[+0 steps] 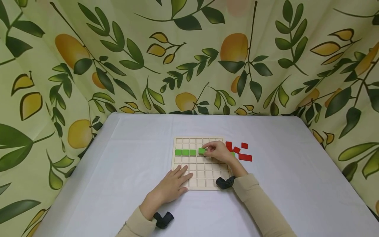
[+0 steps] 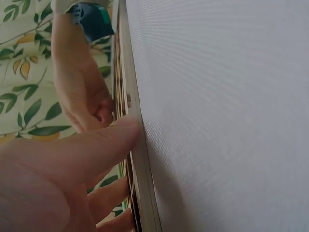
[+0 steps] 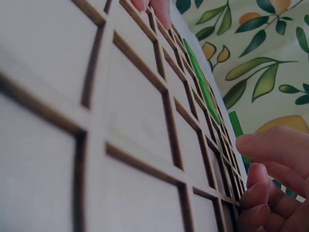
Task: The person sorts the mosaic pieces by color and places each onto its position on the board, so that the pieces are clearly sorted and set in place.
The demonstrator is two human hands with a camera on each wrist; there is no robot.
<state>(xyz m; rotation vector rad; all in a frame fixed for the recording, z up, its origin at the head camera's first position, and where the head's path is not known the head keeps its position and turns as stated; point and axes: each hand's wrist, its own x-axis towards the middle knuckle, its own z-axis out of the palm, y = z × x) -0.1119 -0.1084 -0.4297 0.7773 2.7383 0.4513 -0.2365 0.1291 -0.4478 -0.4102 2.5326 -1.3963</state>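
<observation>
Two black wrist devices (image 1: 163, 220) and two beige sleeves (image 1: 263, 205) show nearest, before one wooden grid board (image 1: 208, 174) on the white surface (image 1: 118, 164). The left hand (image 1: 171, 187) rests on the board's near left corner, its grip released, fingers spread, thumb against the edge. Farther over the board, the grip of the right hand (image 1: 218, 152) pinches one green tile (image 1: 201, 151), just right of three seated green tiles (image 1: 185, 152), which fill the first three cells of the board's third row from its far edge. Beside the board's right edge lie at least four red pieces (image 1: 245, 157) and one green piece (image 1: 233, 154).

The pinched tile is thin, flat and bright green, seen edge-on in the right wrist view.

Fingertips cover part of it. The right wrist hides most of the green piece beside the board; some red pieces abut, blurring their count. Beyond the board, the fruit-patterned curtain (image 1: 185, 95) is cut off above.
</observation>
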